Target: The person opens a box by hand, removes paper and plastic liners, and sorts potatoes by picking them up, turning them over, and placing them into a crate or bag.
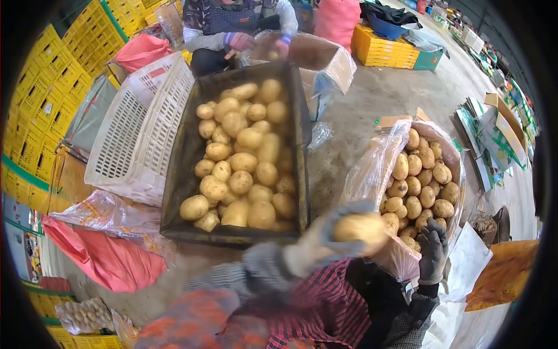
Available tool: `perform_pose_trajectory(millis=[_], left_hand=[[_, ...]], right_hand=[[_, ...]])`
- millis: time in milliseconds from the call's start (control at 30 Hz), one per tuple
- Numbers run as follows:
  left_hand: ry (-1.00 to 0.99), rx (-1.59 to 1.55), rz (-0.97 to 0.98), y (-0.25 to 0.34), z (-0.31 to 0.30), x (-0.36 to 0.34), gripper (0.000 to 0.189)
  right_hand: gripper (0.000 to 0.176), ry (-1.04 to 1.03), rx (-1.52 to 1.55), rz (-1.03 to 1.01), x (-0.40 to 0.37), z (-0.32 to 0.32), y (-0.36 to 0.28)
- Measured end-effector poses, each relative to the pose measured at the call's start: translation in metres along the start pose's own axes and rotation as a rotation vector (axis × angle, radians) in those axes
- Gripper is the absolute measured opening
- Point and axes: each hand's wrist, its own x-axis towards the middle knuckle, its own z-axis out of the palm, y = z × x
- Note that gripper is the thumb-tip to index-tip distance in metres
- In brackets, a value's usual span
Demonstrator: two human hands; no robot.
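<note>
My left hand [317,244], in a grey glove and blurred by motion, is closed around a large yellow potato [359,230] between the two containers. At the near right edge of a cardboard box lined with clear plastic [363,174], my right hand [433,251] wears a dark glove. Its fingers stretch up along the brown potatoes [414,183] inside and hold nothing that I can see. To the left of my hands stands a crate with a black lining [174,195], holding many yellow potatoes [241,181].
Across the crate sits another person [232,35] in striped gloves, beside an open lined box [325,55]. White perforated crates [133,128] lean at left, near stacked yellow crates [46,104]. Pink sacking [104,256] lies at lower left. Flattened cartons [488,134] are at right.
</note>
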Motion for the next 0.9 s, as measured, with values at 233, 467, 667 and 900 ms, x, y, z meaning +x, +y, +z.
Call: perform_pose_trajectory(millis=[233,467,667,900], left_hand=[[0.465,0.574,-0.16,0.091,-0.141,-0.03,0.064],[-0.105,1.548,-0.178,0.065,-0.147,-0.029,0.064],[-0.213,1.503,-0.185,0.046,-0.165,-0.029,0.075],[-0.318,1.968,-0.061,0.036,-0.139,-0.017,0.075]], right_hand=[[0.027,0.02,-0.135,-0.029,0.002,0.003,0.005],[0.025,0.035,0.071,0.171,0.011,-0.003,0.005],[0.025,0.121,0.09,0.248,0.007,-0.007,-0.004],[0.027,0.147,0.25,0.35,0.002,-0.023,0.004]])
